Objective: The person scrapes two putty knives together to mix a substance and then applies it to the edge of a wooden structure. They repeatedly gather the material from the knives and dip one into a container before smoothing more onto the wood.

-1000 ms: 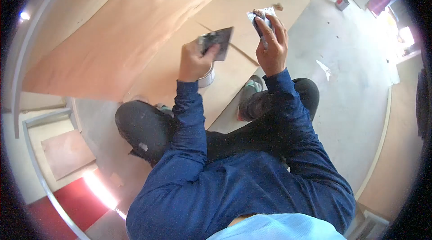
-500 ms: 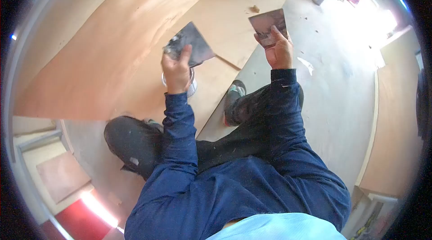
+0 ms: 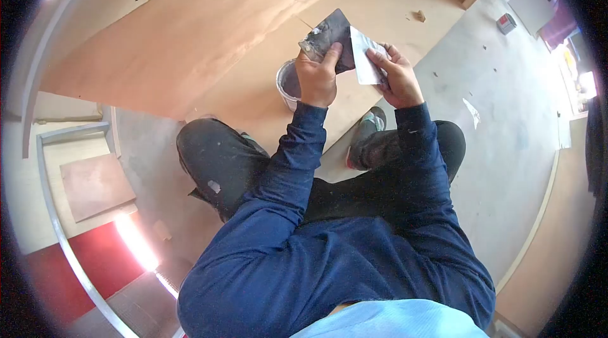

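My left hand [image 3: 318, 78] is closed around a dark, square-edged scraper plate [image 3: 334, 29], thumb flat on its face. Pale filler clings to that plate's left edge. In my right hand [image 3: 400, 77] I grip a second scraper plate [image 3: 362, 54], which looks bright white in the light. The two plates come together edge to edge in front of me, the right one overlapping the left one in this view. Below and behind my left hand stands a bucket [image 3: 285, 84] with grey-white smears inside its rim, partly hidden by the hand.
A wooden panel floor [image 3: 253, 78] meets a grey floor [image 3: 500, 148] between my feet. Farther off are a small can [image 3: 506, 23], a crumpled tan scrap [image 3: 418, 16] and a white scrap [image 3: 472, 113]. A metal frame [image 3: 69, 250] runs along the left.
My hands have come together, and the right plate has turned from dark to bright as it moved against the left one. The view has shifted, showing more of the bucket.
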Motion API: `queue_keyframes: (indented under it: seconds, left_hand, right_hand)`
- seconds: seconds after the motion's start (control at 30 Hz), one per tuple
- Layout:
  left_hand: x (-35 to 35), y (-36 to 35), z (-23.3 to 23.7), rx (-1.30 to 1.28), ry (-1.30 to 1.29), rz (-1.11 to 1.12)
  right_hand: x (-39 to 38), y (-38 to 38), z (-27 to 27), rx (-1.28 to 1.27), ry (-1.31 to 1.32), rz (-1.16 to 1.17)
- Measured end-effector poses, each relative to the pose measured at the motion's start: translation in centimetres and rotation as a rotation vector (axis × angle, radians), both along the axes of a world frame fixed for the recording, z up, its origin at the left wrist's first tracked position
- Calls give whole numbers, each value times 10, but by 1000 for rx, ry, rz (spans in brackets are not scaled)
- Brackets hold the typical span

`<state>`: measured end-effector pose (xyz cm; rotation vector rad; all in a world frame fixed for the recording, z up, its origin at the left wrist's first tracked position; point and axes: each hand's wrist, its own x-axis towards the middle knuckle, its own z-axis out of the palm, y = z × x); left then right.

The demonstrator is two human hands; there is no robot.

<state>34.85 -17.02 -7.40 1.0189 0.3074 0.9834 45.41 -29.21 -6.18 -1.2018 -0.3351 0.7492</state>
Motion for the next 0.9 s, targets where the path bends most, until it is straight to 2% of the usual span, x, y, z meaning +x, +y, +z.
queue_keyframes:
  seconds: [0.07, 0.13, 0.17, 0.2, 0.27, 0.3, 0.37, 0.43, 0.47, 0.53, 0.57, 0.73, 0.8, 0.9]
  left_hand:
    - [0, 1, -1, 54, 57, -14]
    - [-14, 3, 18, 47, 118, -78]
    - [-18, 1, 26, 44, 178, -129]
    - [-19, -2, 31, 52, 180, -143]
    - [-18, -10, 34, 40, -36, -142]
    - [-14, -13, 30, 48, -41, -135]
    - [-4, -7, 17, 4, -24, 104]
    - [0, 3, 11, -73, -17, 179]
    - [6, 0, 6, -134, -20, 239]
    - [8, -1, 7, -98, -38, 267]
    - [8, -4, 7, -70, -34, 283]
    - [3, -7, 15, -14, 3, 324]
    - [4, -4, 13, 20, -34, 317]
    - [0, 5, 9, 120, -1, 272]
  right_hand:
    - [8, 2, -1, -15, -41, -59]
    - [7, 3, 11, -245, -83, -242]
    - [20, -1, -2, -109, -49, -293]
    - [27, -3, -10, -103, -45, -307]
    - [34, -6, -23, -118, -78, -661]
    - [27, -8, -10, -50, -17, -701]
    - [19, -12, 2, 35, -122, -645]
    - [11, -16, 9, 164, -240, -524]
    - [11, -24, 10, 170, -234, -515]
    - [3, -30, 18, 140, -218, -287]
    - [0, -32, 19, 94, -241, -243]
    - [-19, -9, 6, 104, -268, -233]
    - [-29, -3, 10, -44, -374, -287]
    - [-27, 7, 0, -7, -363, -310]
